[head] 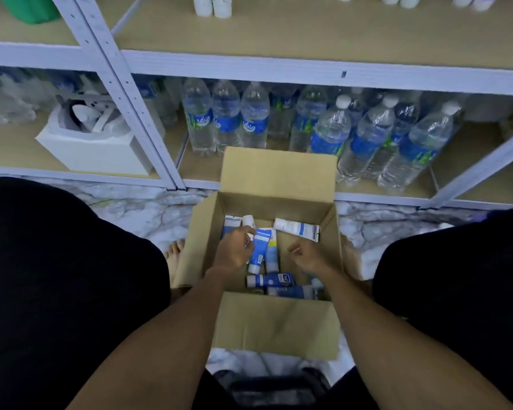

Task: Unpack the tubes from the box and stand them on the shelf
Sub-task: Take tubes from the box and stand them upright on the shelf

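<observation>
I have both hands down inside the box (277,324), which sits open on the floor directly in front of the shelf (308,69), its flaps folded outward so nothing blocks my reach. My left hand (234,247) is at the left side of the box's interior, fingers curled down and pinching the upper end of a blue-and-white tube (260,253) that lies flat on the box bottom. Taking it by the end rather than the middle should let me swing it upright on the way out, ready to stand. My right hand (305,258) hovers over the right half of the box with the fingers loosely curled and nothing in them, placed, I judge, to take the next tube.

A white tube (296,229) lies across the far side of the box, and several darker blue tubes (274,281) are heaped at the near side. All of them lie loose on their sides, so the unpacking looks far from finished.

Just beyond the box, on the lowest board, stand water bottles (255,119), which leave little room there. The board above and beyond the box carries a few white containers (214,5) at its back, and I judge that is where the tubes belong. Soft tubes may topple when stood on end, so each wants a steady set-down.
</observation>
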